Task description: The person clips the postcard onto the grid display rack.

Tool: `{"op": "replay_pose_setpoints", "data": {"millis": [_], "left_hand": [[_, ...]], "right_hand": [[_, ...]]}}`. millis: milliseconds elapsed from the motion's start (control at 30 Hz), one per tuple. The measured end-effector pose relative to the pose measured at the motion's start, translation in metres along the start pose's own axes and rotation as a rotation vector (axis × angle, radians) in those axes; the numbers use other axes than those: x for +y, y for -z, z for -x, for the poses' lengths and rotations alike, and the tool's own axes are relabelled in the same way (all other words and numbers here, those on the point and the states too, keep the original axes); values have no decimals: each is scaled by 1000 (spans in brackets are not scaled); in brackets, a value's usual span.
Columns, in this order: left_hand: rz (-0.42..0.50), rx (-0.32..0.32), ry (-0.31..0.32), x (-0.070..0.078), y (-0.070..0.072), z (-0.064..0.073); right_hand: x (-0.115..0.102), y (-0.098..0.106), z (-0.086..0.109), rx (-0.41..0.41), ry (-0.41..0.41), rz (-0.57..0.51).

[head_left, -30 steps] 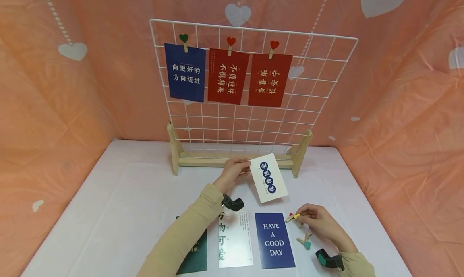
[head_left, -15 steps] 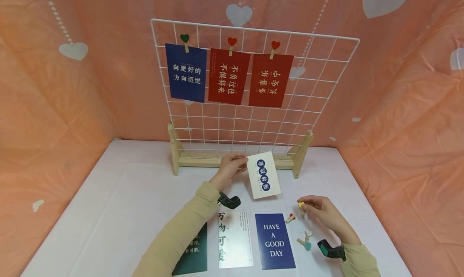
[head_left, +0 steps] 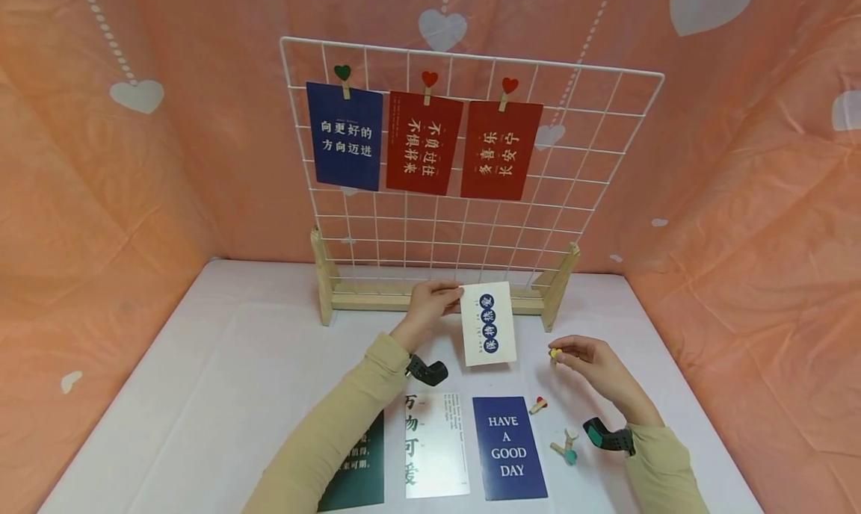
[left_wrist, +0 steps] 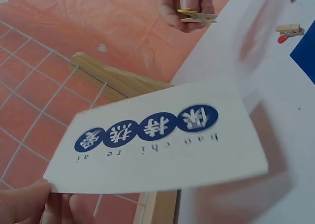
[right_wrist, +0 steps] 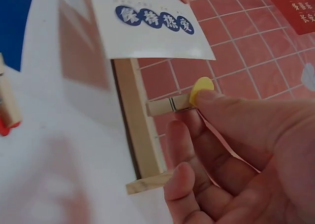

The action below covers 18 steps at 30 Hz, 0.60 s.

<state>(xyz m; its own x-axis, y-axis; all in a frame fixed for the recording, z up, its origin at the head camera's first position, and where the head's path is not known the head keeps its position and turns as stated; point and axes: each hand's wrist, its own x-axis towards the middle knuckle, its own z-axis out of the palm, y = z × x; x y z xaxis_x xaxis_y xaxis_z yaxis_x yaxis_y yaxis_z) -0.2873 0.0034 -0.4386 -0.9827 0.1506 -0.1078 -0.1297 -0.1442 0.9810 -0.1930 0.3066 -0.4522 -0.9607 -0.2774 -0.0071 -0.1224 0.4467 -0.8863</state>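
My left hand [head_left: 428,308] pinches a white card [head_left: 503,323] with blue circles by its upper left corner, holding it above the table in front of the rack's base. In the left wrist view, the thumb and fingers grip one corner of the card [left_wrist: 162,160]. To the right of the card, my right hand [head_left: 595,368] pinches a wooden clothespin with a yellow heart [head_left: 555,354]. Seen from the right wrist, the thumb presses on the yellow heart [right_wrist: 203,88] and the wooden clip [right_wrist: 170,105] points toward the rack. Card and clothespin are apart.
A white wire grid rack [head_left: 538,223] carries a blue card [head_left: 344,166] and two red cards, each under a heart clothespin. On the table lie a green card [head_left: 363,484], a white card [head_left: 447,454], a blue card [head_left: 510,454], a red-heart clothespin [head_left: 539,406] and teal-heart clothespin [head_left: 570,456].
My right hand has lifted the yellow-heart clothespin away from the other clothespins and carried it toward the rack. The white card in my left hand has turned more upright.
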Motion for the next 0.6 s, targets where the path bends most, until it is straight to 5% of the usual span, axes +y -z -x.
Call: {"op": "replay_pose_setpoints", "data": {"millis": [600], "left_hand": [[-31, -9, -74, 24, -12, -4]], "right_hand": [[-39, 21, -25, 14, 41, 74]]}}
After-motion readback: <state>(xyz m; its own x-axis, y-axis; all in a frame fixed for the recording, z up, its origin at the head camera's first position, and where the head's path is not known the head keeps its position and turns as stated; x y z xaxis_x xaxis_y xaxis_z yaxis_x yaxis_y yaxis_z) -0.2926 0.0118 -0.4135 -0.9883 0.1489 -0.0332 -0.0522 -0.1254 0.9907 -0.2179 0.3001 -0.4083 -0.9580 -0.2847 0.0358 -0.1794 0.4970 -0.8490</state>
